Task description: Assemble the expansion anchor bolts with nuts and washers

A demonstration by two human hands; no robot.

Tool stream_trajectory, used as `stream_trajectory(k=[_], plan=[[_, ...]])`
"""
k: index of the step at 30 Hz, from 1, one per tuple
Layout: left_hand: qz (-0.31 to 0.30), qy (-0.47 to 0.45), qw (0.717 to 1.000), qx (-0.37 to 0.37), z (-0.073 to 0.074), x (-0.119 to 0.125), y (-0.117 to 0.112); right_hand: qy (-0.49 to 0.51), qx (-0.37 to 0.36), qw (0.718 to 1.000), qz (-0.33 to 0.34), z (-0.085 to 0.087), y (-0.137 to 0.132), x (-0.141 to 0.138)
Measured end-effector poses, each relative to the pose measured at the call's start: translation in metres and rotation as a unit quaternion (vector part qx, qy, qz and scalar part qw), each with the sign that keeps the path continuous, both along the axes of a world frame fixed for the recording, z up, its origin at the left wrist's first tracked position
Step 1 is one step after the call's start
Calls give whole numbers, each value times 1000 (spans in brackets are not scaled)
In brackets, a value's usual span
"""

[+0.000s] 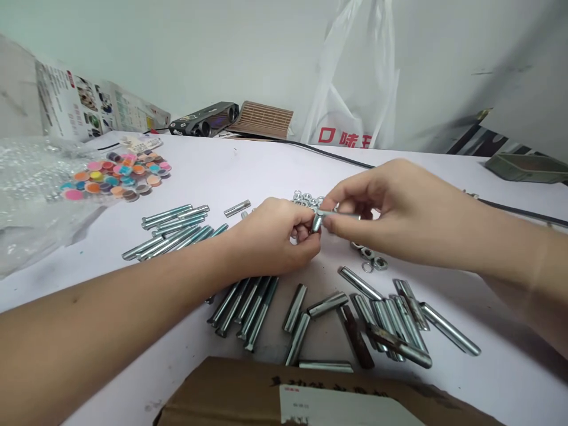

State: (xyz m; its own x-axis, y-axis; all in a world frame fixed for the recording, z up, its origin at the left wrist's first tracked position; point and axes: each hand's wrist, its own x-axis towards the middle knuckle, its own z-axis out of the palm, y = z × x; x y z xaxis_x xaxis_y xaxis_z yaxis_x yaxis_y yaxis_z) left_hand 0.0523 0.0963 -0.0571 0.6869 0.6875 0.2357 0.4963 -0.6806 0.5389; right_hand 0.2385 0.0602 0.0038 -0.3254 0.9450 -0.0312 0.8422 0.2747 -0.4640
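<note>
Both hands meet over the middle of the white table. My left hand [288, 234] is closed, its thumb and fingertips pinching a short shiny metal sleeve [316, 223]. Right beside it, my right hand [386, 207] pinches a slim metal bolt [339, 214], whose shaft runs back under the fingers. The bolt's near end is at the sleeve's top; whether they touch, I cannot tell. Behind the fingertips lies a pile of nuts and washers [306, 198], partly hidden. More nuts [367, 254] rest below my right hand.
Bolts with flared ends lie in a left group [177, 231] and a front group [244, 310]. Loose metal sleeves [390, 319], some rusty, spread at front right. A cardboard box [231, 390] stands at the near edge. Colourful discs [119, 174] and bubble wrap [35, 189] are left.
</note>
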Motion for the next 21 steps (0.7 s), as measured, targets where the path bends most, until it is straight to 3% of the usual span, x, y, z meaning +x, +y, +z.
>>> stream_trajectory(k=[3,7,11,21], plan=[[-5,-1,1000,11,-1,0,0,78,77,994,-12,-2,-3,-4],[0,3,1000,16,0,0,0,161,84,983,-19,-7,-5,-4],[-16,19,999,21,1,0,0,163,129,977,-37,-6,-7,-6],[-26,16,998,46,-1,-2,0,147,55,988,-2,-7,-7,-13]])
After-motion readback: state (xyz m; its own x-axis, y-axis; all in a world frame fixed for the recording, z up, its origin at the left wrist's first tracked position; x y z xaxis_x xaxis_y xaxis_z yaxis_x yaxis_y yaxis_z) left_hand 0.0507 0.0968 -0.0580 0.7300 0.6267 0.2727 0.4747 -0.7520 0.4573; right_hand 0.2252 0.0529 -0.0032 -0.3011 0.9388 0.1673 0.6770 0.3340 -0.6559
